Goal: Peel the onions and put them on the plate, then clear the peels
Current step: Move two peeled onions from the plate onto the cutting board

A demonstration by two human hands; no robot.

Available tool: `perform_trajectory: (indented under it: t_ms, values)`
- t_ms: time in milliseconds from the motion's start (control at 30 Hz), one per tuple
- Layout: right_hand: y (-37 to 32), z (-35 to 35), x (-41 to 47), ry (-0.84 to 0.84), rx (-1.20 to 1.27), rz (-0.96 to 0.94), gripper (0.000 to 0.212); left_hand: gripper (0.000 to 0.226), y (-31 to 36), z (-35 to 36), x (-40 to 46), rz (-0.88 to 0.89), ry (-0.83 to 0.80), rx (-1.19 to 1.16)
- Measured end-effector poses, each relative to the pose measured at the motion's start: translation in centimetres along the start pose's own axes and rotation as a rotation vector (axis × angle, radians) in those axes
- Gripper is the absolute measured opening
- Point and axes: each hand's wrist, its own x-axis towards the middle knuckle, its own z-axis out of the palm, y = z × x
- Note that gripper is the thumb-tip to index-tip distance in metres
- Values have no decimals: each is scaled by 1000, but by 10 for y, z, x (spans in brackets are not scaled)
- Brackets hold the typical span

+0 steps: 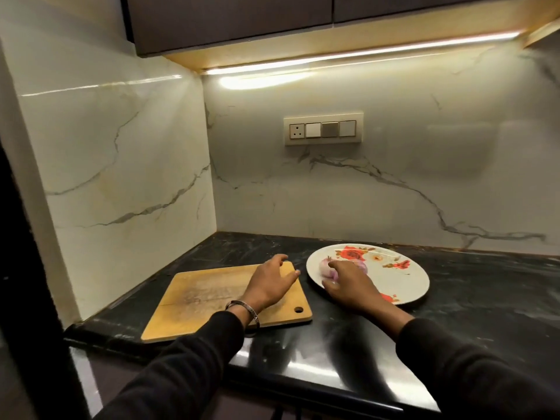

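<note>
Both arms wore long black sleeves of a soft, matte fabric, loose and lightly creased along the forearms. The left sleeve [181, 359] ended just short of the wrist; the right sleeve [472, 359] ended at about the same place on its arm. Beyond the left cuff a thin metal bangle [247, 312] circled the wrist, silvery, with small markings too blurred to read. The left hand [269, 283] and right hand [348, 283] were bare, with no rings visible.
</note>
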Motion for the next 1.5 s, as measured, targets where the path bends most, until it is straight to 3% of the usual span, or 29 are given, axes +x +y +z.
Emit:
perform_trajectory:
  t_ms: [200,333,500,1000,1233,1500]
  values:
    - [41,-22,-4,48,20,57,40,55,37,44,14,89,-47,2]
    - [64,-26,-5,7,7,80,57,54,55,71,20,131,-88,17]
    - [76,-20,-1,-19,30,80,63,60,63,100,30,134,-108,73]
    - [80,1,8,99,134,55,54,40,54,119,38,140,64,26]
    - [61,1,9,187,173,-59,54,40,38,96,34,199,147,-229]
    - [-10,34,25,149,219,-199,52,34,-37,23,22,175,214,-148]
